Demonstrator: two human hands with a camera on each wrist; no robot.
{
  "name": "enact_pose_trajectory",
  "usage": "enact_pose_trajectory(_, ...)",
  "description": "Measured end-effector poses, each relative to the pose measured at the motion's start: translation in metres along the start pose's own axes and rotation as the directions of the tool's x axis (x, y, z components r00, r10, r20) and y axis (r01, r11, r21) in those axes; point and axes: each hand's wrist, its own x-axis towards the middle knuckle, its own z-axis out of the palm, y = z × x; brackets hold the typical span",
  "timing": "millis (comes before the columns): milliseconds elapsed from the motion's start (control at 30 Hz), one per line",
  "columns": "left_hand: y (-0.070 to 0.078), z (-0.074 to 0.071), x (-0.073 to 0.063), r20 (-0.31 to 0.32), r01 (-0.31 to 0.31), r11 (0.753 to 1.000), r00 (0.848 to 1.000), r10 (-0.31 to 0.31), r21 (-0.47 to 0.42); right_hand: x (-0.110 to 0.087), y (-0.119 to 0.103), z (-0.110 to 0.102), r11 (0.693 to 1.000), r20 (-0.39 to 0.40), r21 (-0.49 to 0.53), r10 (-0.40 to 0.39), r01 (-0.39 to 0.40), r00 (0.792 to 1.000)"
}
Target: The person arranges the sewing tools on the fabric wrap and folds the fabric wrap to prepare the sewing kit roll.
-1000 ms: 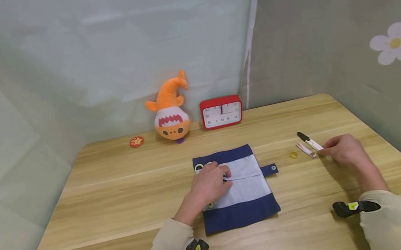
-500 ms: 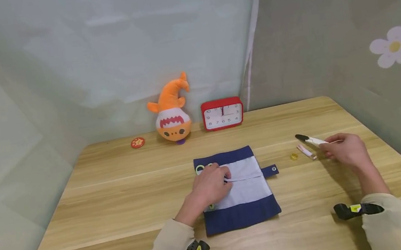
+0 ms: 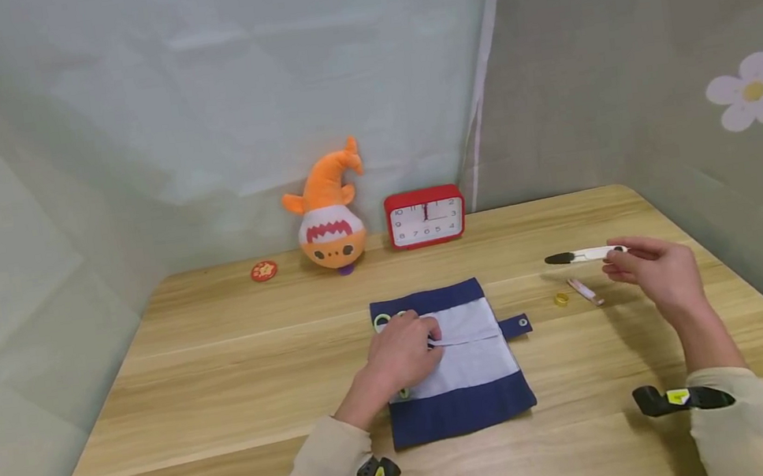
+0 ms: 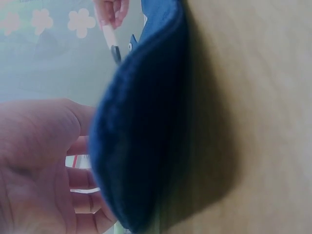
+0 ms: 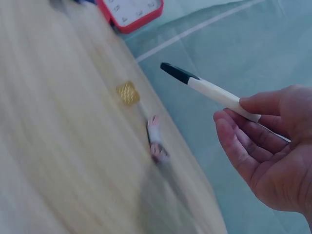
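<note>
My right hand (image 3: 668, 278) pinches white thread snips with a black cap (image 3: 587, 254) near their uncapped end, held above the table; the right wrist view shows the snips (image 5: 209, 92) pointing away from the thumb. My left hand (image 3: 403, 354) lies over the left part of an unfolded navy and pale-grey fabric pouch (image 3: 470, 410), thumb and fingers curled at its middle pocket edge. Pale green scissor handles (image 3: 382, 322) show beside those fingers. In the left wrist view, the pouch's blurred navy edge (image 4: 141, 122) hides the fingertips.
A gold thimble ring (image 3: 561, 299) and a small pink-and-white piece (image 3: 584, 292) lie between pouch and right hand. A strap with a snap (image 3: 515, 325) sticks out from the pouch. Behind are a red clock (image 3: 425, 217), an orange plush shark (image 3: 329, 220) and a round red patch (image 3: 263, 271).
My right hand has lifted the thread snips off the table and turned them roughly level, cap pointing left. The left hand has stayed on the pouch.
</note>
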Motion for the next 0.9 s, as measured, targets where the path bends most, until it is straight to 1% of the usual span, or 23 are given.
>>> enact_pose_trajectory(67,0.001,0.001,0.0,0.004,0.004,1.0,1.0,-0.004,0.001,-0.001,-0.004,0.002,0.997,0.031,0.075,-0.021,0.019,0.999)
enact_pose_trajectory(133,0.001,0.001,0.001,0.006,0.006,1.0,1.0,-0.006,0.001,-0.002,-0.009,0.006,0.993,0.065,0.113,-0.041,0.033,0.997)
enact_pose_trajectory(200,0.001,0.002,0.001,0.009,0.006,1.0,1.0,-0.006,-0.002,-0.001,-0.015,0.012,0.993,0.105,0.106,-0.053,0.042,0.993)
enact_pose_trajectory(333,0.001,0.001,0.001,0.004,-0.002,1.0,1.0,0.002,0.001,0.003,-0.03,0.03,0.998,0.18,-0.026,-0.048,0.053,0.983)
enact_pose_trajectory(433,0.0,0.001,0.002,0.004,0.0,1.0,1.0,0.0,0.002,0.006,-0.045,0.051,0.995,0.222,-0.071,-0.048,0.065,0.974)
enact_pose_trajectory(567,-0.001,0.002,0.002,0.007,0.007,1.0,1.0,-0.007,-0.006,0.008,-0.062,0.08,0.997,0.254,-0.044,-0.051,0.064,0.966)
enact_pose_trajectory(700,-0.001,0.002,0.002,0.0,-0.002,1.0,1.0,0.002,-0.006,0.007,-0.073,0.105,0.997,0.269,-0.053,-0.043,0.06,0.962)
enact_pose_trajectory(800,-0.001,0.002,0.002,-0.006,-0.007,1.0,1.0,0.007,-0.002,0.008,-0.076,0.119,0.996,0.272,-0.068,-0.03,0.05,0.962)
enact_pose_trajectory(900,0.0,0.002,0.003,-0.004,-0.005,1.0,1.0,0.005,-0.004,0.008,-0.073,0.132,0.997,0.275,-0.071,0.006,0.014,0.961)
